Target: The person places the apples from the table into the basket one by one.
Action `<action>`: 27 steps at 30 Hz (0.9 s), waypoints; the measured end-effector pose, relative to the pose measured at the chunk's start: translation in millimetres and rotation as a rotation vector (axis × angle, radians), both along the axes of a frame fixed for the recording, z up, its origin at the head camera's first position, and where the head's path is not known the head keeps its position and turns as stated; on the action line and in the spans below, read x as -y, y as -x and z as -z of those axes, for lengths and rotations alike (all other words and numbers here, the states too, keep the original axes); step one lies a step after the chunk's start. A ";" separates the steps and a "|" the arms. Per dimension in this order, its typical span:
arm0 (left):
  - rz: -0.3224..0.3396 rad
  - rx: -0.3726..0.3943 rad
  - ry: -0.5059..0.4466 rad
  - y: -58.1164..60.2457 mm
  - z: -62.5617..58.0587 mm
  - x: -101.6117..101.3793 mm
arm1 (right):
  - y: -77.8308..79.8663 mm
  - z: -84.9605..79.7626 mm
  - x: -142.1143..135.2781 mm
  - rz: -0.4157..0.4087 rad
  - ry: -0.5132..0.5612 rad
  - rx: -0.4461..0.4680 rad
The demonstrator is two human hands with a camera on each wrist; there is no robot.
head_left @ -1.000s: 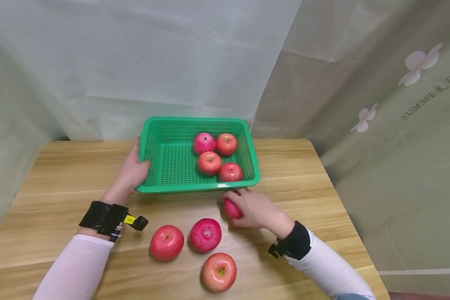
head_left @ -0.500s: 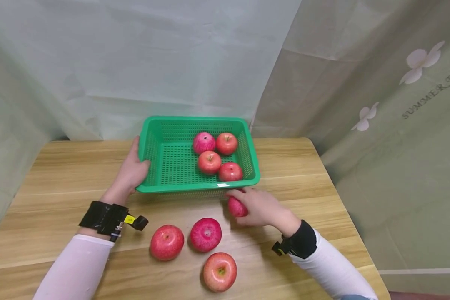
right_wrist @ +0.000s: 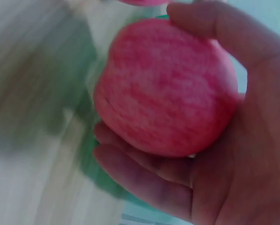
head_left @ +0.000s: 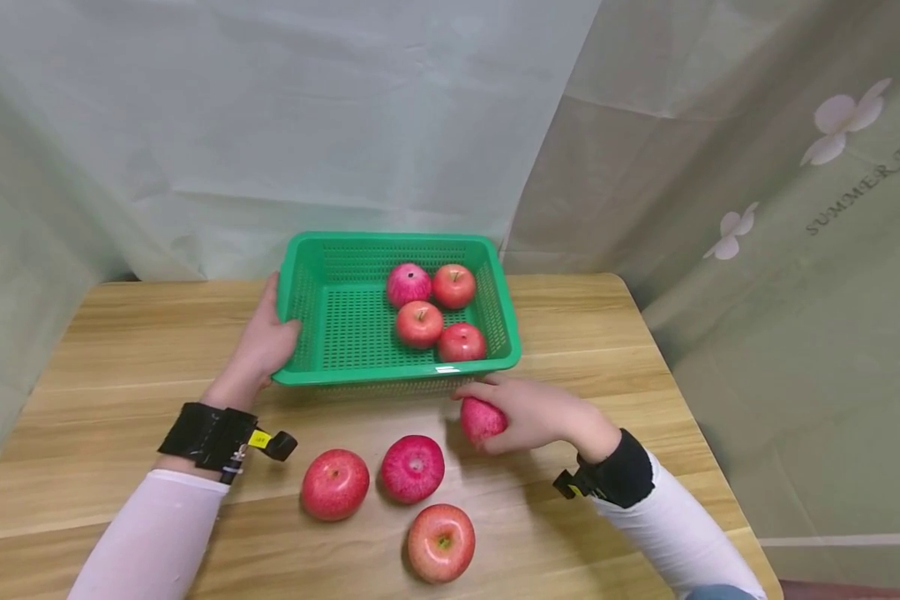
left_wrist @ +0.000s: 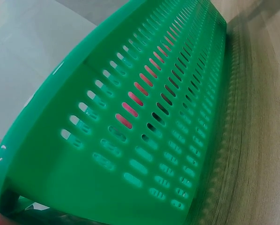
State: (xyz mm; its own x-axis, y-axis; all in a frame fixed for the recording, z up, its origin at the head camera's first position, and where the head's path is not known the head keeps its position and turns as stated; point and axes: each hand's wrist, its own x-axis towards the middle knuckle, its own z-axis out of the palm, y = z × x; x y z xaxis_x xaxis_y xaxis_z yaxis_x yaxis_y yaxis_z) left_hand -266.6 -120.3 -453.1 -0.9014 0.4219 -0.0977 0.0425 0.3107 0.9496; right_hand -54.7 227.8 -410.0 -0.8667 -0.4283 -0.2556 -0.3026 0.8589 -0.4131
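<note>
My left hand (head_left: pixel 268 337) grips the left end of a green plastic basket (head_left: pixel 397 377), thumb over the rim and fingers on its outer side. Several apples lie in the right half of the basket, among them a dark pink one (head_left: pixel 408 285) and a lighter red one (head_left: pixel 419 324). My right hand (head_left: pixel 538 414) holds a pink-red apple (right_wrist: pixel 168 89) just in front of the basket's front right corner, with thumb and fingers curled round it. The left wrist view shows the slotted basket wall (left_wrist: pixel 88 161), red fruit behind the slots.
Three apples lie loose on the wooden table (head_left: pixel 285 567) in front of the basket: a red one (head_left: pixel 335 484), a dark pink one (head_left: pixel 412 469) and a lighter one (head_left: pixel 441 543). A pale cloth curtain (head_left: pixel 330 125) hangs behind and at both sides.
My right hand has moved a little to the right and toward me, carrying the apple away from the basket's front wall. The left hand and basket have stayed in place.
</note>
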 end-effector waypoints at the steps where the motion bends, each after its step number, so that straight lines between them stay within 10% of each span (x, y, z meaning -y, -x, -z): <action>1: -0.001 0.001 0.000 -0.2 0.2 0.2 | 0.5 -1.7 -1.0 -0.012 0.019 0.012; 15: -0.007 -0.002 0.013 -1.5 -3.4 0.3 | 2.6 -23.6 -1.8 -0.030 0.108 0.094; 27: -0.007 -0.005 0.006 -1.3 -1.7 0.2 | 29.9 -58.8 11.4 -0.052 0.248 -0.072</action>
